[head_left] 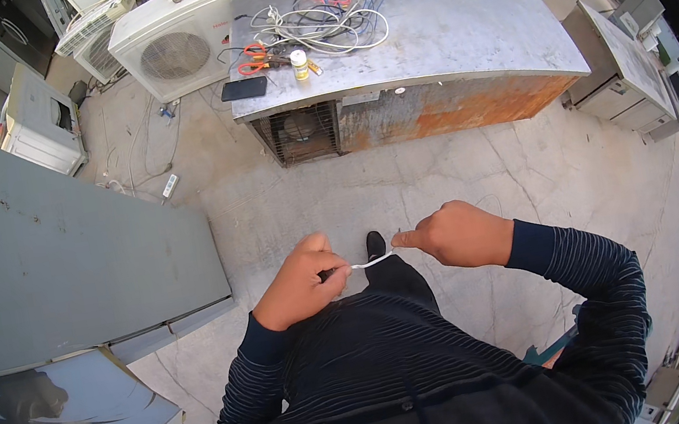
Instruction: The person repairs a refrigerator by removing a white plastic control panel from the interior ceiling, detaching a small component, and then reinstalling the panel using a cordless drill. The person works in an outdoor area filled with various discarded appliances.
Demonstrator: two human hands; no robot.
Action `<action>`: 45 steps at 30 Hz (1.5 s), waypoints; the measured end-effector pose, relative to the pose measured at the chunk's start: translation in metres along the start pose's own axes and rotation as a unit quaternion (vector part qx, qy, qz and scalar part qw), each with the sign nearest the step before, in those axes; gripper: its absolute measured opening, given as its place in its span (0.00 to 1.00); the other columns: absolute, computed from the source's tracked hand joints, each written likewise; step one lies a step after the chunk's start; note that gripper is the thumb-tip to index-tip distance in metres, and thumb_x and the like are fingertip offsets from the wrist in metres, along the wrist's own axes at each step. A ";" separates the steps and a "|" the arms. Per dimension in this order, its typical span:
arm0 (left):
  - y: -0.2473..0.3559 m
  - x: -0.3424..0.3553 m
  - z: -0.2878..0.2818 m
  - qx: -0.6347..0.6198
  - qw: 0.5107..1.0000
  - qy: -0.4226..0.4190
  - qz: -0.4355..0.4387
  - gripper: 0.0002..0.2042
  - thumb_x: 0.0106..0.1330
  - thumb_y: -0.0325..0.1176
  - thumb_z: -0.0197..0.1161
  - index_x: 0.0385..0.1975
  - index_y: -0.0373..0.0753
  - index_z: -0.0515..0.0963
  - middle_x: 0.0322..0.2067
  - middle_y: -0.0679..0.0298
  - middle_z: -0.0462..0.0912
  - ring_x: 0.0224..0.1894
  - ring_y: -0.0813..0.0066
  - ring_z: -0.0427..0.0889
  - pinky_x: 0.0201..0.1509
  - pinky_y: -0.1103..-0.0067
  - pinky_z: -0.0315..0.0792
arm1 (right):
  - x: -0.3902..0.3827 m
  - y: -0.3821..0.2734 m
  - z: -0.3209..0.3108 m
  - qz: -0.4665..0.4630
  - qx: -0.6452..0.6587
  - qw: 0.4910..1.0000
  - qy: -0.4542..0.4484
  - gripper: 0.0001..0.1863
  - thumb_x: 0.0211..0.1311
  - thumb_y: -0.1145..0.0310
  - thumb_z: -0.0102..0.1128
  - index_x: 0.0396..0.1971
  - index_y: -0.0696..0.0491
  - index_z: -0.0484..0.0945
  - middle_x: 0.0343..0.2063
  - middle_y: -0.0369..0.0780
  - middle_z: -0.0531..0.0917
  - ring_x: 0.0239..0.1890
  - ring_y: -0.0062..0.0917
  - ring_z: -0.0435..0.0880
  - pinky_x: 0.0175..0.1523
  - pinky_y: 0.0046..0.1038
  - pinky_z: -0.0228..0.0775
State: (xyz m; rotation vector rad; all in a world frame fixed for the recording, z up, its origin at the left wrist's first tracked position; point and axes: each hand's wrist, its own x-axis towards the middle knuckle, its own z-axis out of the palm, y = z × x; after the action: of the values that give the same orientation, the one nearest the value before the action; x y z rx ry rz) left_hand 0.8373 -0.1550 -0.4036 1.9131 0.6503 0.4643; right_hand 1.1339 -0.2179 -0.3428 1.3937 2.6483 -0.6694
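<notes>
Between my hands runs a short white cable (374,260), slightly bowed, above my legs and a dark shoe (375,244). My left hand (301,280) is closed, with thumb and fingers pinched on one end of the cable. The other end meets the thumb and fingers of my right hand (460,234), which is also closed. What part of the cable lies inside each fist is hidden. Ahead, on a metal-topped cabinet (461,24), lie a tangle of cables (327,23), orange-handled scissors (253,59), a small white bottle (299,65) and a black phone (245,89).
A large grey panel-sided appliance (68,237) stands close on my left. Beyond it are a white air-conditioner unit (172,52) and a white appliance (41,122). A power strip (169,186) lies on the concrete floor (439,169). Another metal cabinet (619,70) stands at the right.
</notes>
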 end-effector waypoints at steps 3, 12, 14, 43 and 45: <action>0.006 0.058 0.004 -0.035 0.999 0.018 -0.025 0.06 0.63 0.29 0.68 0.32 0.34 0.87 0.26 0.63 0.71 0.32 0.73 0.70 0.36 0.76 0.65 | -0.006 0.068 -0.005 -0.058 0.028 0.994 0.089 0.20 0.62 0.74 0.60 0.55 0.50 0.81 0.23 0.42 0.85 0.23 0.37 0.85 0.28 0.36 0.73; -0.005 0.206 -0.011 -0.014 0.999 -0.047 -0.015 0.06 0.63 0.29 0.68 0.31 0.33 0.87 0.26 0.65 0.71 0.33 0.75 0.70 0.36 0.77 0.66 | -0.001 0.194 -0.056 -0.072 -0.015 0.995 0.074 0.18 0.63 0.73 0.60 0.52 0.50 0.85 0.22 0.43 0.85 0.22 0.37 0.83 0.27 0.37 0.71; -0.014 0.226 -0.007 -0.026 0.999 -0.041 -0.023 0.06 0.63 0.29 0.68 0.31 0.33 0.87 0.25 0.65 0.71 0.33 0.76 0.70 0.36 0.77 0.65 | 0.003 0.214 -0.055 -0.057 -0.010 0.995 0.075 0.16 0.63 0.73 0.61 0.51 0.50 0.85 0.22 0.43 0.85 0.22 0.38 0.83 0.27 0.37 0.72; -0.111 0.431 -0.070 -0.418 0.850 -0.198 -0.253 0.13 0.69 0.38 0.66 0.34 0.32 0.87 0.26 0.68 0.84 0.27 0.85 0.78 0.31 0.86 0.71 | 0.150 0.347 -0.141 0.012 0.230 0.972 0.045 0.09 0.65 0.70 0.61 0.42 0.49 0.87 0.30 0.44 0.87 0.32 0.43 0.84 0.36 0.40 0.74; -0.114 0.434 -0.076 -0.421 0.853 -0.192 -0.243 0.14 0.68 0.38 0.67 0.33 0.32 0.87 0.27 0.67 0.84 0.27 0.85 0.79 0.30 0.85 0.72 | 0.157 0.346 -0.152 0.040 0.247 0.968 0.017 0.08 0.65 0.69 0.61 0.40 0.49 0.88 0.28 0.44 0.87 0.31 0.43 0.84 0.36 0.41 0.74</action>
State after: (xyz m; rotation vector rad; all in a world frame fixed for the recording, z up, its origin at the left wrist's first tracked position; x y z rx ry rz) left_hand 1.1050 0.2076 -0.4635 0.9096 0.5124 0.0033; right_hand 1.3397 0.1351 -0.3656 1.6172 2.5340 -1.3763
